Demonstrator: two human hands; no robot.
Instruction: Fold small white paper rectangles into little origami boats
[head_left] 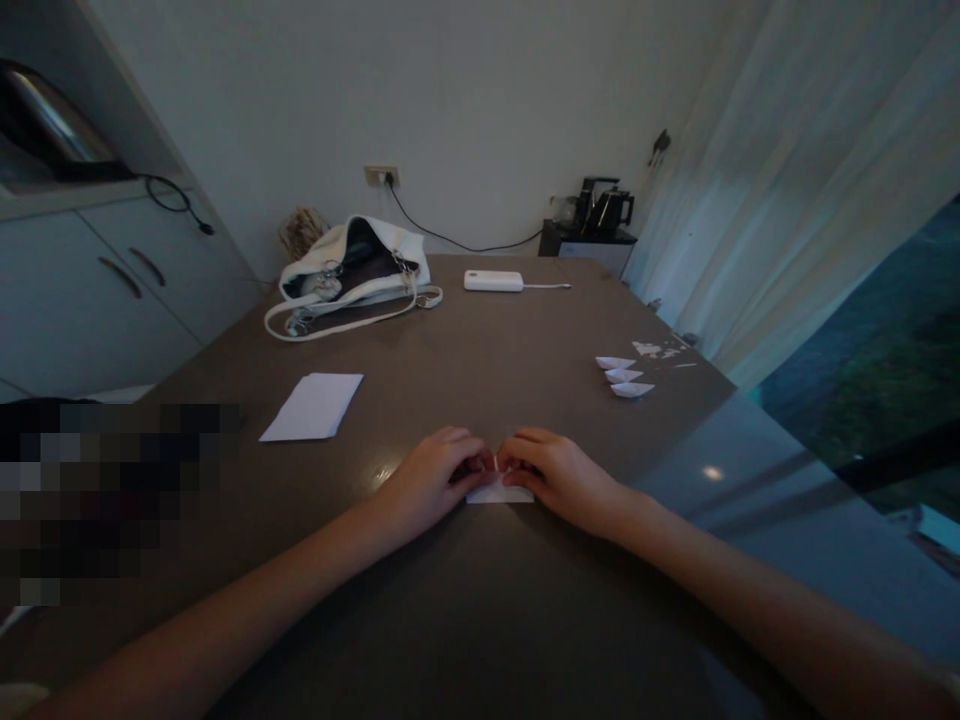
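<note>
A small piece of white folded paper (500, 494) lies on the brown table in front of me, its straight edge toward me. My left hand (444, 468) is closed on its left side, thumb and fingertips pinching the paper. From the other side my right hand (556, 474) pinches it too, and the fingertips of both hands nearly meet at the middle. The upper part of the paper is mostly hidden behind my fingers. Three small folded paper boats (624, 376) sit in a row to the right, and a stack of white paper sheets (313, 407) lies to the left.
On the table (480, 350) are an open white handbag (360, 265) at the back left, a white power bank (493, 281) with a short cable, and paper scraps (657, 350) near the right edge. A blurred-out area covers the left side. A curtain (750, 180) hangs at right.
</note>
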